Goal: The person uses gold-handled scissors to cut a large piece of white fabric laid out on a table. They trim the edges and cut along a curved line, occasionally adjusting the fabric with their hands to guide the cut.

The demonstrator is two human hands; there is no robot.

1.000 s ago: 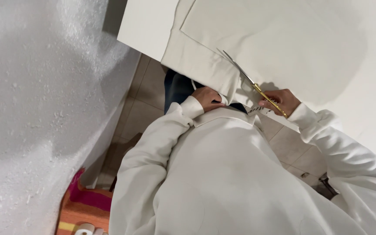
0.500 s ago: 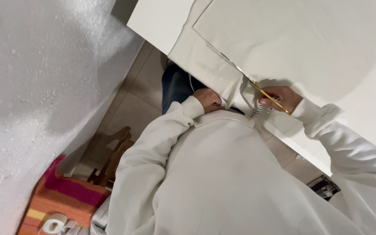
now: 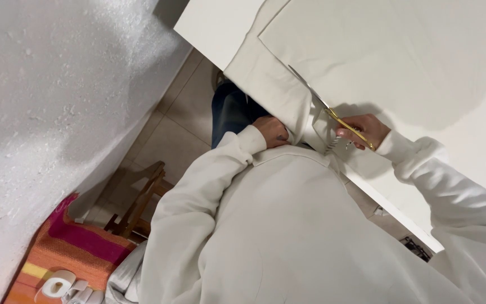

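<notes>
White cloth [image 3: 288, 95] hangs off table [image 3: 209, 22] edge, left hand [image 3: 271, 130] clamped on it, right hand [image 3: 364, 130] gripping gold scissors [image 3: 333, 115] w/ blades in cloth.

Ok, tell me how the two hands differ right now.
The right hand grips gold-handled scissors, blades pointing up along the cream fabric; the left hand holds no tool and pinches the fabric's hanging edge. The right hand lies over the white table; the left hand sits below the table edge, above the tiled floor. Both come out of white sweatshirt sleeves and work on the same fabric.
</notes>
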